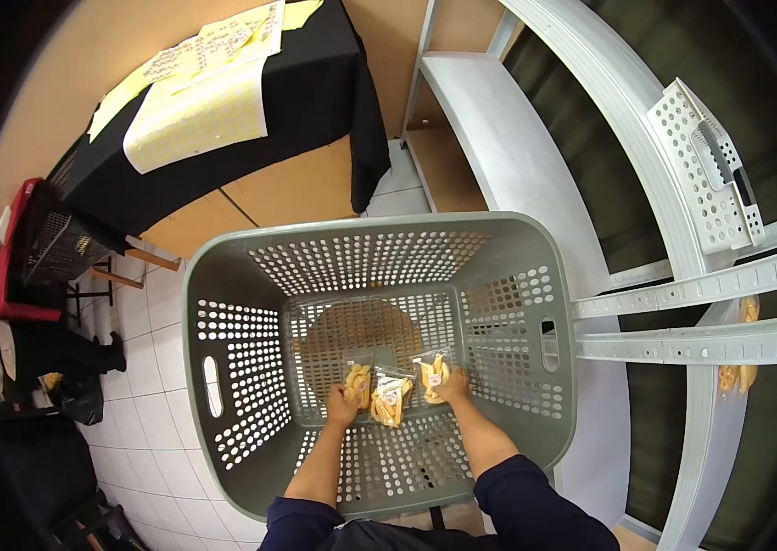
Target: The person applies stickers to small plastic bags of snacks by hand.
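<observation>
A large grey-green perforated plastic basket (535, 459) stands in front of me, and both my arms reach down into it. Near its front wall three clear bags of yellow stick-shaped snacks sit side by side. My left hand (342, 404) grips the left snack bag (360, 381) by its side. At the right, my right hand (452, 386) has its fingers closed on the right snack bag (433, 375). Between them rests the middle snack bag (391, 404), which has a round label and is touched by neither hand as far as I can see.
White metal shelving (535, 147) runs along the right, with a white perforated basket (705, 170) on it and hanging snack bags (739, 363). A black-draped table (315, 101) holding yellow patterned cloths (200, 110) is at the back left. A red-rimmed container (16, 266) stands farther left.
</observation>
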Demonstrator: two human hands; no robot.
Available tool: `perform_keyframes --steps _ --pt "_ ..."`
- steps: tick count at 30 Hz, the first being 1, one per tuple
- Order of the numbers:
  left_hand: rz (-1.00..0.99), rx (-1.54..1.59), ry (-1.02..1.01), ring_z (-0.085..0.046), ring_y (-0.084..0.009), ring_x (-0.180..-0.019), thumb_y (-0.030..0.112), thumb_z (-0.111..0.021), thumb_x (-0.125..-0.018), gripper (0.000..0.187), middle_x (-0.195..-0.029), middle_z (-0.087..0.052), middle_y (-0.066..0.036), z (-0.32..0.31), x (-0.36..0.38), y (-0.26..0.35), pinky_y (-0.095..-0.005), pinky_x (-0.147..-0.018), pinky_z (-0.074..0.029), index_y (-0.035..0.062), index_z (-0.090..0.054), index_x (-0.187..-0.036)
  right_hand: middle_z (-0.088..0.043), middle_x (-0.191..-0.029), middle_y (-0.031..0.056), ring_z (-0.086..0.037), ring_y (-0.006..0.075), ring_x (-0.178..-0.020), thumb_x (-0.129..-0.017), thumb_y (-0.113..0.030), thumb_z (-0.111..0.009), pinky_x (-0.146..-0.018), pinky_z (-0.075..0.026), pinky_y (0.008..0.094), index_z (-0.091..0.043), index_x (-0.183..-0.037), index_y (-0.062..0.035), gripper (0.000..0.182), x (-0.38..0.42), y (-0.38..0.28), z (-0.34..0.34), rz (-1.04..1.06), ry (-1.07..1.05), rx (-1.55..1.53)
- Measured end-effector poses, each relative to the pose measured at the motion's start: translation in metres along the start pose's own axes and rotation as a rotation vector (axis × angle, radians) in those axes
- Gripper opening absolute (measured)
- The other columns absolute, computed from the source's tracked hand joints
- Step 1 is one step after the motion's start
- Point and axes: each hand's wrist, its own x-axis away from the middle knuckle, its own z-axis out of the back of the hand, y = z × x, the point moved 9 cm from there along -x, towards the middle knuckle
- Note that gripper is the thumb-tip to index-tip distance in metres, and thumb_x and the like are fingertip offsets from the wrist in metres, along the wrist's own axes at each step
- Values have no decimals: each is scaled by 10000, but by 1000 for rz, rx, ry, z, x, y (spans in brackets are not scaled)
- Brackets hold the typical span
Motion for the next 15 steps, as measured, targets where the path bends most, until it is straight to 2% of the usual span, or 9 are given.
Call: perform_keyframes --steps 1,2,4,6,8,10,11,12,15 --pt "75 120 -57 -526 -286 -850 143 -700 -607 434 -914 -528 -168 -1 0 -4 -350 -761 -430 -4 -461 -938 -555 -1043 132 -514 277 -1001 -539 -318 -763 -825 -419 351 -446 -1109 -31 713 7 -6 7 36 88 23" --pt "149 240 -116 -552 -266 -826 140 -689 -618 424 -900 -550 -161 -3 1 -6 -340 -737 -447 -5 -462 -946 -555 -1043 132 -514 277 -1001 -539 -318 -763 -825 -419 351 -446 -1109 -31 713 7 -8 8 38 88 20" --pt "81 275 -114 -562 -239 -814 128 -672 -635 417 -890 -563 -152 0 -10 -7 -325 -719 -456 -10 -457 -965 -594 -940 147 -570 266 -896 -519 -273 -764 -784 -443 349 -558 -949 -48 528 3 -32 4 340 -13 -228" --pt "-6 316 -107 -571 -213 -802 116 -654 -651 411 -881 -576 -143 14 -25 5 -310 -702 -465 -16 -451 -984 -615 -934 109 -588 172 -855 -544 -197 -779 -759 -450 282 -555 -1008 -10 547 13 -51 30 463 13 -459" --pt "28 616 -179 -560 -182 -792 60 -619 -673 395 -878 -568 -121 28 -39 34 -286 -689 -463 -31 -441 -1014 -598 -978 99 -573 174 -889 -587 -156 -753 -783 -443 288 -530 -1055 -4 540 32 -72 64 502 -120 -704" --pt "-56 707 -162 -551 -169 -772 8 -577 -688 366 -884 -559 -102 73 -28 100 -271 -676 -459 -32 -441 -1026 -574 -1028 92 -555 179 -930 -625 -122 -723 -808 -434 297 -499 -1100 -6 537 61 -90 107 513 -231 -899" --pt "-70 766 -170 -536 -164 -793 29 -558 -705 336 -905 -550 -95 73 -39 104 -271 -688 -449 -25 -454 -1020 -564 -1049 92 -547 172 -948 -642 -103 -704 -821 -428 293 -464 -1141 -13 561 74 -96 128 558 -257 -913" --pt "-70 768 -158 -522 -160 -839 114 -517 -757 325 -963 -533 -91 102 -15 146 -265 -719 -433 -11 -440 -1047 -564 -1038 84 -547 160 -938 -662 -113 -700 -818 -431 285 -450 -1148 -12 556 104 -104 159 679 -247 -947" --pt "-158 1103 -322 -529 -159 -876 197 -410 -846 306 -1021 -512 -64 122 21 217 -271 -757 -425 23 -415 -1098 -545 -1054 92 -541 154 -937 -694 -143 -689 -823 -434 276 -443 -1142 -1 530 195 -101 236 946 -214 -1114"
